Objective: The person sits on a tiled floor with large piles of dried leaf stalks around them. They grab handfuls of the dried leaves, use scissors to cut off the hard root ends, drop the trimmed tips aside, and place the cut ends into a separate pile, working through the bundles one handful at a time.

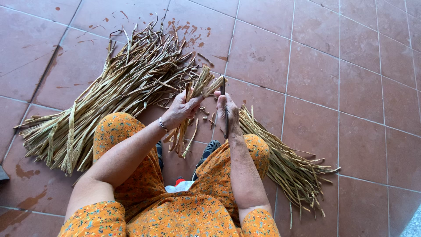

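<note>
Left hand [180,109] fingers pinch dried stalks [199,87]; right hand [228,115] clenches what looks like a knife [223,90] beside them.

Floor [315,87] of large reddish-brown square tiles with pale grout lines, marked by darker stains and rusty flecks toward the top left. Big heap of dried straw-coloured stalks [109,96] spread directly across the tiles at left. Smaller, tidier bundle of thin strips [289,166] at right. Short scraps [206,112] scattered between both piles.
</note>
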A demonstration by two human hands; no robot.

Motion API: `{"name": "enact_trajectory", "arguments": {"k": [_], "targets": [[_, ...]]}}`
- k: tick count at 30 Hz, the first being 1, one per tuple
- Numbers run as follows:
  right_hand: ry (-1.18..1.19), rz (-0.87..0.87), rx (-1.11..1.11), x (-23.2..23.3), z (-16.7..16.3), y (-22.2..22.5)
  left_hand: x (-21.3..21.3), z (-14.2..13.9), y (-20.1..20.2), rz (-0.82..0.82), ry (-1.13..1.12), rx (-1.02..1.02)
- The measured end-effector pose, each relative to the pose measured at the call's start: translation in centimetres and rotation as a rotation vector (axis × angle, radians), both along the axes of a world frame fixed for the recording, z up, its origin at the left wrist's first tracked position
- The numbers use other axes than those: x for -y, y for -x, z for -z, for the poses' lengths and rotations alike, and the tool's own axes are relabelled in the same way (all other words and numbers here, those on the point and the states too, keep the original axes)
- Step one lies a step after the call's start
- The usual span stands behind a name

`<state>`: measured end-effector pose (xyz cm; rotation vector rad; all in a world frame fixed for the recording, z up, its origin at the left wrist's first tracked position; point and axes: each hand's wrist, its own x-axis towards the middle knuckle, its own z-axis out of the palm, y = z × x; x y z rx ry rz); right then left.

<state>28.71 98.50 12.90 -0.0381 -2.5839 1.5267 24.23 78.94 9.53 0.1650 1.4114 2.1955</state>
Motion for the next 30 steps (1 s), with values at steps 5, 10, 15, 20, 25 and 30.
{"name": "enact_trajectory", "arguments": {"k": [5,10,15,20,25,30], "targets": [[-0.083,0.047,-0.064,0.3,-0.1,-0.2,0.1,-0.1,0.0,0.011,0.02,0.006],[-0.11,0.099,-0.173,1.3,0.3,-0.3,0.2,-0.3,0.0,0.036,-0.064,0.01],[-0.175,0.119,-0.097,1.6,0.0,-0.2,0.5,-0.5,0.0,0.031,-0.064,0.05],[-0.124,0.076,-0.173,1.1,0.1,0.2,0.7,-0.4,0.0,0.102,-0.055,0.101],[-0.014,0.103,-0.16,0.8,1.4,0.3,0.7,-1.2,-0.1,0.105,-0.072,0.108],[0.519,0.159,-0.012,-1.1,1.1,0.3,0.7,-2.8,-0.8,0.132,0.013,0.042]]}}
